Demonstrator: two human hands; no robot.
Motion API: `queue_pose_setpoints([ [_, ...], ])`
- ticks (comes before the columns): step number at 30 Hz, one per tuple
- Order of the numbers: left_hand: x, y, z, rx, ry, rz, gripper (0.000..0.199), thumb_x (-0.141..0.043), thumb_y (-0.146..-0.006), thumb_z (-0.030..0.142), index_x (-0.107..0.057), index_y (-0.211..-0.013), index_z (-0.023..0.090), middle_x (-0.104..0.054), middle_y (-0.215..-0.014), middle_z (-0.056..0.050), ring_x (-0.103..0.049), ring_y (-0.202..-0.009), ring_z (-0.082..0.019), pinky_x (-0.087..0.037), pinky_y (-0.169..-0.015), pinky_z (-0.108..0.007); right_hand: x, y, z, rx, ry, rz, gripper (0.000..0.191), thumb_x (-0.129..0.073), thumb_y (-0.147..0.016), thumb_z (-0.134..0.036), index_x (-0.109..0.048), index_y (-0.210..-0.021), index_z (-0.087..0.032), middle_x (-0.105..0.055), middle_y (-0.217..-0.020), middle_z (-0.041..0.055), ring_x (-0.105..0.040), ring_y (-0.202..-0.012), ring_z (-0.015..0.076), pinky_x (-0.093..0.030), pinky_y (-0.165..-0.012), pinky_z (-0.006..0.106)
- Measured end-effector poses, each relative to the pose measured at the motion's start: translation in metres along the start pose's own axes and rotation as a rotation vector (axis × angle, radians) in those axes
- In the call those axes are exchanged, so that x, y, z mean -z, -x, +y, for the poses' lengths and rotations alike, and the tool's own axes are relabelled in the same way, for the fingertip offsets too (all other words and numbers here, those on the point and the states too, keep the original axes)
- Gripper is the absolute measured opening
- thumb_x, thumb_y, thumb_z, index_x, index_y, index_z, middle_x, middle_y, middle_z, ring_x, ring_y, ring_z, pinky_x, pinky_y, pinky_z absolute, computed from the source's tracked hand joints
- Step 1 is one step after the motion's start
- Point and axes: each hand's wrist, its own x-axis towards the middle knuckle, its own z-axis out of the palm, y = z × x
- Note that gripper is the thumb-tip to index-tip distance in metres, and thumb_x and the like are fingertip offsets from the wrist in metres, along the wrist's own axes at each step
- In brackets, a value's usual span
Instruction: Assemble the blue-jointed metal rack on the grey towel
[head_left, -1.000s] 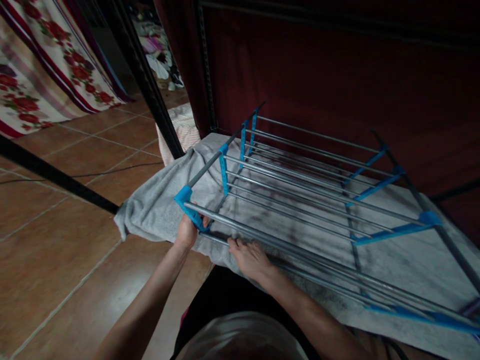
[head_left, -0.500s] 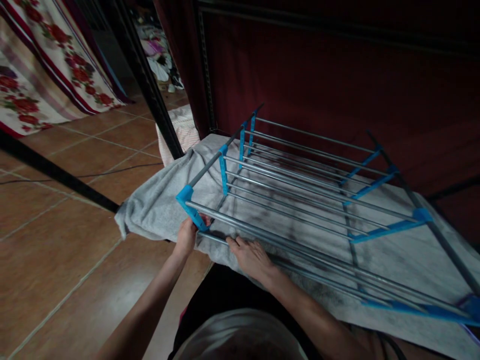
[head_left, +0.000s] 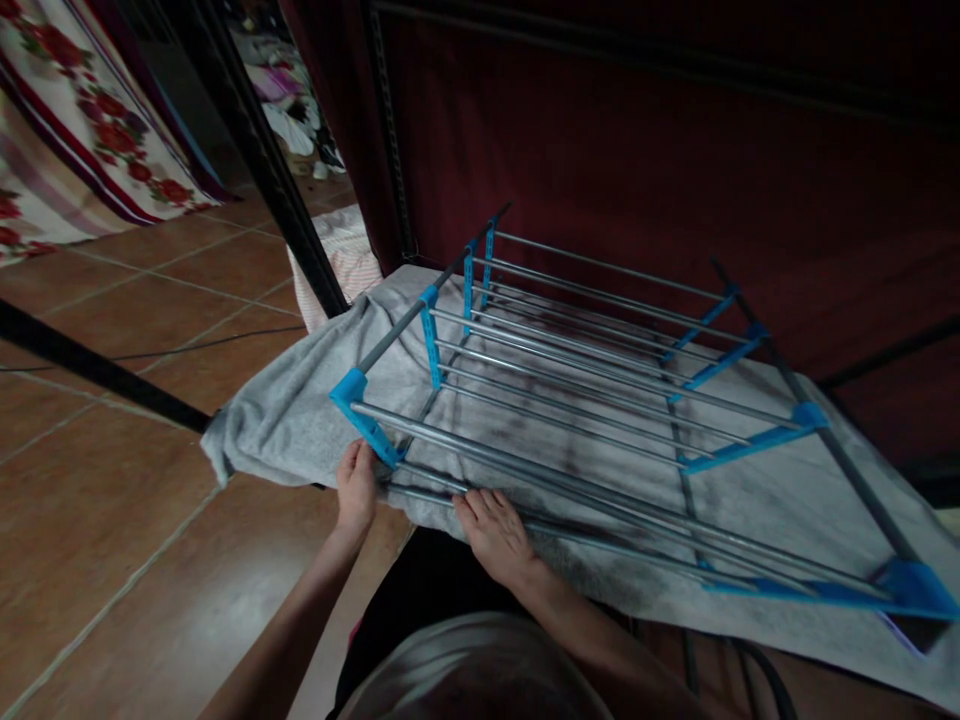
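A shoe rack [head_left: 585,375] of grey metal tubes and blue plastic brackets lies on a grey blanket [head_left: 285,400]. My left hand [head_left: 356,490] is closed at the lower end of the near-left bracket [head_left: 367,425], its fingertips partly hidden against it. My right hand [head_left: 495,535] is wrapped over a front metal tube [head_left: 600,540], fingers bent and close together. This tube's left end shows beside my left hand, a little below and apart from the bracket. Another tube runs from the bracket toward my right fingers.
Black metal posts [head_left: 262,150] and a dark red cloth [head_left: 600,150] frame the blanket-covered surface. A brown tiled floor [head_left: 112,520] with a black cable [head_left: 187,347] lies on the left. Behind it hang a flowered curtain [head_left: 97,120] and a pile of clothes [head_left: 289,110].
The view has shifted slightly, so the rack appears further left. My left fingers have drawn back from around the bracket, and a gap shows between the front tube's end and the bracket.
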Motion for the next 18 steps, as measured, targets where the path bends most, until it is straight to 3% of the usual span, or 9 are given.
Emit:
queue_pose_setpoints([
  [6, 0.004, 0.024, -0.010, -0.154, -0.140, 0.015, 0.028, -0.053, -0.087, 0.042, -0.062, -0.099, 0.019, -0.064, -0.097, -0.006, -0.059, -0.098, -0.023, -0.046, -0.097, -0.038, -0.002, 0.001, 0.008, 0.029, 0.021, 0.116, 0.052, -0.048, -0.092, -0.006, -0.047, -0.142, -0.016, -0.059, -0.134, 0.0125, -0.054, -0.119, 0.0248, -0.040, -0.106, 0.045],
  [12, 0.015, 0.036, -0.017, -0.191, -0.131, 0.092, 0.030, -0.056, -0.088, 0.040, -0.062, -0.108, 0.018, -0.064, -0.110, -0.009, -0.059, -0.107, -0.024, -0.045, -0.101, -0.041, 0.004, 0.014, 0.003, 0.065, -0.026, 0.195, 0.052, -0.046, -0.092, -0.006, -0.048, -0.143, -0.018, -0.057, -0.141, 0.0104, -0.048, -0.129, 0.0251, -0.037, -0.111, 0.045],
  [15, 0.022, 0.038, -0.003, -0.183, -0.092, 0.117, 0.030, -0.061, -0.087, 0.039, -0.062, -0.109, 0.019, -0.064, -0.112, -0.009, -0.060, -0.109, -0.024, -0.048, -0.097, -0.039, 0.024, 0.016, -0.005, 0.154, -0.098, 0.238, 0.045, -0.047, -0.094, -0.010, -0.054, -0.137, -0.021, -0.059, -0.137, 0.0073, -0.049, -0.129, 0.0210, -0.040, -0.110, 0.039],
  [18, 0.025, 0.035, 0.026, -0.231, -0.008, 0.067, 0.032, -0.063, -0.087, 0.036, -0.062, -0.115, 0.021, -0.063, -0.120, -0.009, -0.059, -0.114, -0.024, -0.047, -0.099, -0.038, 0.052, 0.010, -0.013, 0.191, -0.125, 0.332, 0.041, -0.047, -0.095, -0.012, -0.057, -0.134, -0.022, -0.062, -0.133, 0.0061, -0.049, -0.129, 0.0185, -0.042, -0.108, 0.034],
])
